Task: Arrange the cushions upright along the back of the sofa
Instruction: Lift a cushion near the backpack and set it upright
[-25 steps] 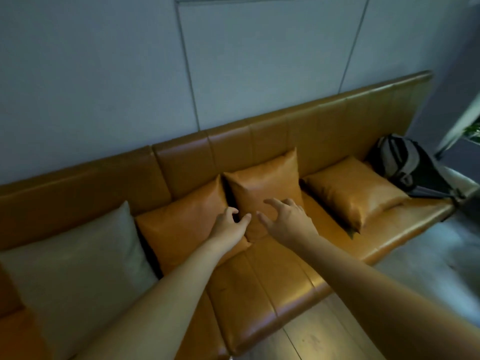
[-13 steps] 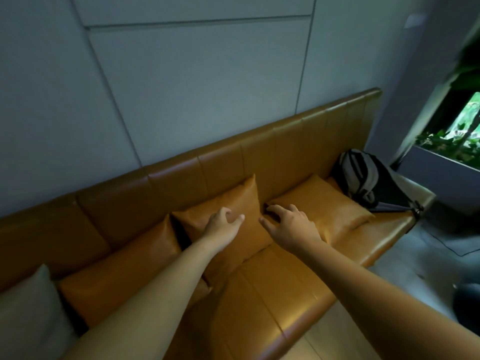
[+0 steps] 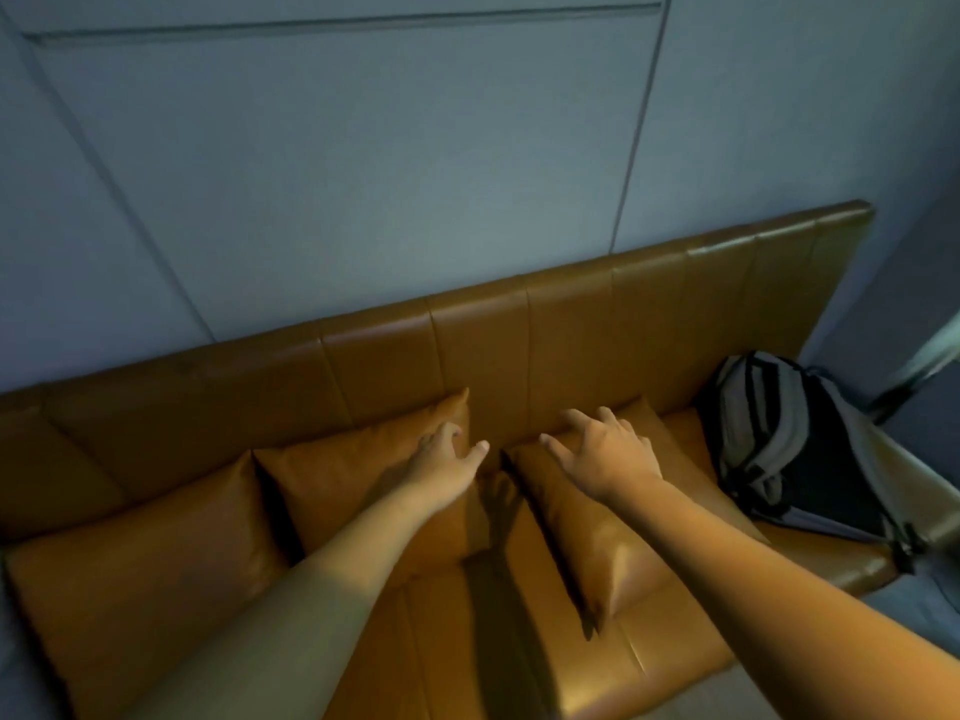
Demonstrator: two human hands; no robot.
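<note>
Right now both arms reach over the tan leather sofa (image 3: 566, 330). L hand (image 3: 447, 459) hangs over the upright middle cushion (image 3: 353, 491), fingers spread, holding nothing. R hand (image 3: 608, 454) is spread wide, palm down, over the far edge of the flat cushion (image 3: 613, 553) lying on the seat; can't tell if it touches. Third cushion (image 3: 135, 574) leans at L, touching the middle one. Grey-black backpack (image 3: 784, 444) sits at the sofa's R end, near the flat cushion.
</note>
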